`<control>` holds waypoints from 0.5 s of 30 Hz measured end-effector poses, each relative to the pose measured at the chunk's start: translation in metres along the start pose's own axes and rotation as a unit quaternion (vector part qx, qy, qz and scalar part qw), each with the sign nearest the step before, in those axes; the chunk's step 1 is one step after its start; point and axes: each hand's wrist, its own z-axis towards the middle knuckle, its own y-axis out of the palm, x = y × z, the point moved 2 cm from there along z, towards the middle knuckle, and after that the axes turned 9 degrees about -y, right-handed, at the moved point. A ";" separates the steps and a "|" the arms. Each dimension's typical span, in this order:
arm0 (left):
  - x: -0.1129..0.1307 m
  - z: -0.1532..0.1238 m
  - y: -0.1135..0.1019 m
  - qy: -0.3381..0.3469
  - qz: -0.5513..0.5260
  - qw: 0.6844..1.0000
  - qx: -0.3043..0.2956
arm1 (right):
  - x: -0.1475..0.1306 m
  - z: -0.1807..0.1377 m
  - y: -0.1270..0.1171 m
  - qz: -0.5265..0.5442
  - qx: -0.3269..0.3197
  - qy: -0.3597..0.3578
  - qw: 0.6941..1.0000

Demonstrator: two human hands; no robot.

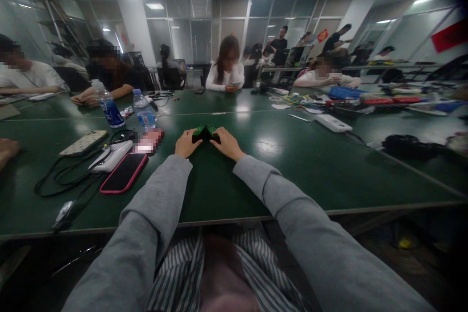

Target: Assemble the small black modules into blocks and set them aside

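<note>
2 ends of a green-black object [205,133] are hidden by left fingers [189,133] and right fingers [221,132] clamping it, details blurred.

Can read no word, number or brand for certain. Can make out white characters, too blurred to decipher, on the dark blue label [113,116] of a tall clear plastic bottle with a whitish cap [104,99]; likewise a yellowish mark, too small to read, on a red diamond-shaped sign [322,35] in the background.
</note>
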 end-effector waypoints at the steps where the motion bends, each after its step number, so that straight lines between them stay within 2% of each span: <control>1: 0.000 0.000 -0.001 -0.007 -0.003 1.000 0.000 | 0.000 0.000 0.000 0.002 -0.001 0.002 1.000; 7: -0.002 -0.001 -0.006 -0.036 -0.021 0.999 0.024 | 0.011 -0.003 0.001 -0.005 0.004 0.038 0.999; 15: -0.009 0.004 -0.002 -0.048 -0.065 0.996 0.044 | 0.033 -0.007 -0.003 -0.049 0.012 0.132 0.990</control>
